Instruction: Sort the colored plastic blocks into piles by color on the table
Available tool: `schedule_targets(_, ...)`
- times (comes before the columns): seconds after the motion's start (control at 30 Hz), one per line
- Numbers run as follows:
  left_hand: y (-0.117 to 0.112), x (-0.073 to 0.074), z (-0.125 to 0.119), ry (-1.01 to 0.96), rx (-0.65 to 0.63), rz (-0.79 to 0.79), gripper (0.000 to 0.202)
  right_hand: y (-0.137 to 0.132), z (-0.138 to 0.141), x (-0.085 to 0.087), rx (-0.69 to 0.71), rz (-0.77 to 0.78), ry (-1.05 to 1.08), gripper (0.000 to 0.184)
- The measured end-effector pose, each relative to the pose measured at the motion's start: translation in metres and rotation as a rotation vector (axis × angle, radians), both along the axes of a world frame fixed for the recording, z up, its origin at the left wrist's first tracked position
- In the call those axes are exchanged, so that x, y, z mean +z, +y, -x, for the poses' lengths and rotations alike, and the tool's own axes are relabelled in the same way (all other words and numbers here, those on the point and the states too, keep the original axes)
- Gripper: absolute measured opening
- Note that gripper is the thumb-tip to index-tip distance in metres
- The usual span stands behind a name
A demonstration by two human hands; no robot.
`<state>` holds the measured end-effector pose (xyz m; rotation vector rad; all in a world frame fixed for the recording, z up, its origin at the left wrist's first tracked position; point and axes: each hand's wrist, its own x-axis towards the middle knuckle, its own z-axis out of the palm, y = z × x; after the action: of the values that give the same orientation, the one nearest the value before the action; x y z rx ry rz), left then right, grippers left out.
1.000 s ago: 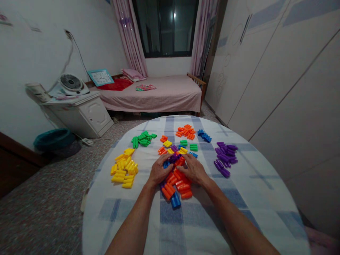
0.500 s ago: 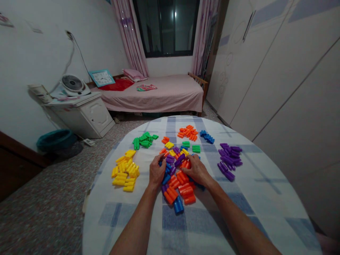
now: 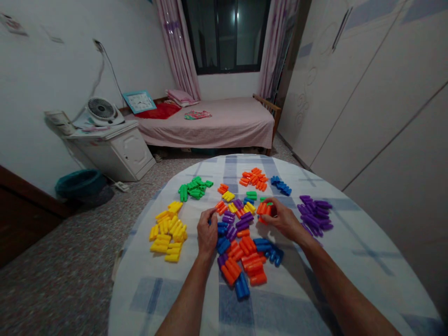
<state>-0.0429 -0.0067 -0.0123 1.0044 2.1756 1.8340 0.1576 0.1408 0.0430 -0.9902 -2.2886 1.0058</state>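
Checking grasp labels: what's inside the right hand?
The right hand grips a few orange blocks, and a green piece shows at the fingertips. The fingers and palm cover the rest, so the block count cannot be seen.

The left hand [image 3: 207, 232] rested curled against the left edge of the mixed pile of blocks [image 3: 241, 247] on the desk [image 3: 147, 280]. The right hand [image 3: 284, 219] pinched a few orange blocks [image 3: 263, 209] just beyond the pile's far right corner. Yellow blocks [image 3: 168, 229] lay well left of the pile, purple blocks [image 3: 315, 212] to its right.
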Motion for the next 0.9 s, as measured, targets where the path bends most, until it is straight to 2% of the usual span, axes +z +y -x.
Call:
schedule_targets(0.17, -0.001, 0.002, 0.001, -0.058, 0.033, -0.006, 0.027, 0.056, 0.028, -0.009, -0.13, 0.101, 0.108, 0.043)
schedule_targets(0.27, -0.001, 0.002, 0.001, -0.084, 0.036, -0.007, 0.03, 0.081, 0.05, -0.013, -0.238, 0.049, 0.041, 0.044)
schedule_targets(0.37, 0.0, 0.001, 0.0, -0.123, 0.031, -0.007, 0.032, 0.095, 0.069, -0.013, -0.32, -0.041, -0.016, 0.045)
schedule_targets(0.5, 0.0, 0.0, 0.001, -0.115, 0.017, -0.02, 0.03, 0.101, 0.078, -0.009, -0.341, -0.1, -0.019, 0.05)
schedule_targets(0.6, 0.0, -0.001, 0.002, -0.094, 0.013, -0.016, 0.03, 0.091, 0.065, -0.01, -0.331, -0.209, 0.038, 0.049)
schedule_targets(0.67, 0.0, -0.001, 0.002, -0.103, 0.01, -0.018, 0.032, 0.073, 0.047, -0.013, -0.314, -0.229, 0.098, 0.047)
schedule_targets(0.8, -0.001, 0.001, 0.0, -0.222, -0.015, -0.021, 0.04, 0.019, 0.004, -0.024, -0.254, -0.136, 0.188, 0.042)
schedule_targets(0.9, 0.0, 0.004, -0.001, -0.298, -0.068, -0.03, 0.045, -0.02, -0.019, -0.034, -0.321, -0.104, 0.203, 0.039)
